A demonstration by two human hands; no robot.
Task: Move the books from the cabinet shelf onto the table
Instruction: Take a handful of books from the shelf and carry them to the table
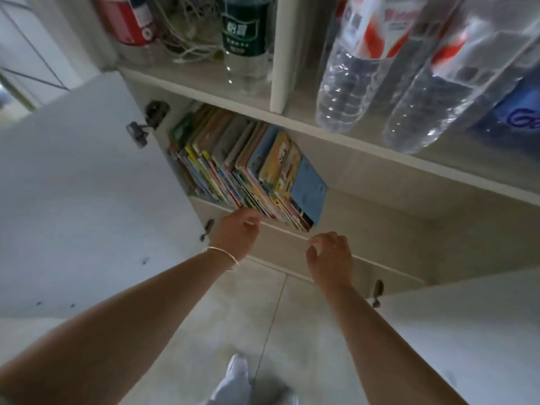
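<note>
so, step in hand: the reach. both hands are out toward the lower shelf and no book has been taken hold of yet.
books (pixel 248 168): a packed row of thin, colourful books standing and leaning rightward at the left end of the lower shelf (pixel 380 226); a blue one at the right end faces outward.
left hand (pixel 236 232): at the shelf's front edge just below the row's lower corners, fingers loosely curled, holding nothing. whether the fingertips touch a book i cannot tell. a thin bracelet (pixel 225 255) sits on the wrist.
right hand (pixel 330 255): a little lower and to the right, short of the shelf edge, fingers spread and curled, empty.
cabinet doors: left door (pixel 81 200) and right door (pixel 467 317) both swung open, so access is clear.
upper shelf: water bottles (pixel 365 68) and a tangle of white cords (pixel 187 39), apart from the books.
table: not in view.
next move, as i judge it: bracket the row from both ends, squeeze and lift a bunch out; the leaning, slim books look likely to fan or slide if held loosely.
</note>
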